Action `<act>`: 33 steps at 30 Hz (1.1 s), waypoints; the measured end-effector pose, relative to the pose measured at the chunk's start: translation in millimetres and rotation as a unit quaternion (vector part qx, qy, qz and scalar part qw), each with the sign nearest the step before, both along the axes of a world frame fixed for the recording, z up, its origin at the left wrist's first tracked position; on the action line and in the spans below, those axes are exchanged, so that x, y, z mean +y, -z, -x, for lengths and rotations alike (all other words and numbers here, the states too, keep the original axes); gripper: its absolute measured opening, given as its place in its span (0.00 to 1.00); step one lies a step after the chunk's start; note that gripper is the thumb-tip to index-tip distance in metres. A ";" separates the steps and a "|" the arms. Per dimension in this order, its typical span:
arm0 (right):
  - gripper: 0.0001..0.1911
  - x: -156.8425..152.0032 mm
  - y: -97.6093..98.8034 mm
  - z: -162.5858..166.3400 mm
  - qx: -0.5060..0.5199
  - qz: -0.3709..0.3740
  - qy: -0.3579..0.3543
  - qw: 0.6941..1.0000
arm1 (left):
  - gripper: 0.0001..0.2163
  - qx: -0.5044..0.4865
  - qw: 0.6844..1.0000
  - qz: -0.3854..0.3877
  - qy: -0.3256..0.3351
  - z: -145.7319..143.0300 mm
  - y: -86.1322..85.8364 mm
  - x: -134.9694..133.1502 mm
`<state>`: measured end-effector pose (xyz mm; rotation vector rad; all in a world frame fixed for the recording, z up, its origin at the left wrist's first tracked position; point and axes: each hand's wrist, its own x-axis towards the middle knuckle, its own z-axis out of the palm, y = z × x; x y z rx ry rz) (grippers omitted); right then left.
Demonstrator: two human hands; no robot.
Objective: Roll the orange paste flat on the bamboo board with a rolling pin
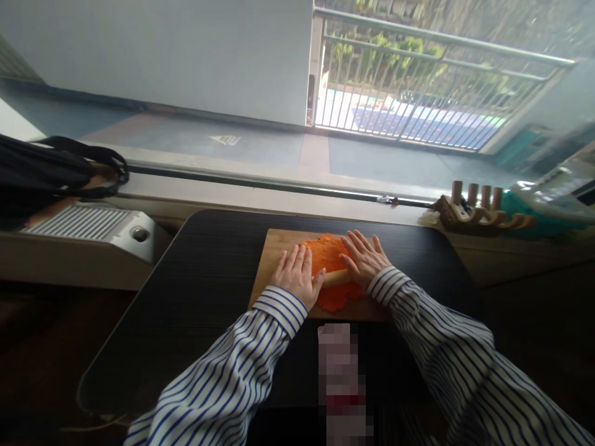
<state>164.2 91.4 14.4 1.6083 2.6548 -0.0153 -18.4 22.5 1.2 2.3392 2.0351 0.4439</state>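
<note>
A wooden rolling pin (336, 279) lies across a flattened orange sheet of dough or clay (329, 253) with ragged edges. Under it is a wooden board (274, 243). My left hand (299, 274) presses flat over the pin's left end, fingers stretched forward and thumb pointing right. At the right end, my right hand (365, 259) also lies flat with its fingers spread. The palms hide both ends of the pin. Neither hand's fingers wrap around it.
The board rests on a black table (204, 266) before a window. A wooden rack with pegs (483, 210) and a teal container (534, 226) are on the sill at right. A black bag (41, 179) sits at left above a white vented unit (93, 226). A pixelated patch covers the near edge.
</note>
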 end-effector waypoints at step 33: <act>0.30 -21.7 5.6 -9.0 0.002 -0.026 0.000 1.000 | 0.27 0.008 0.998 -0.043 0.040 -7.0 0.7 -20.8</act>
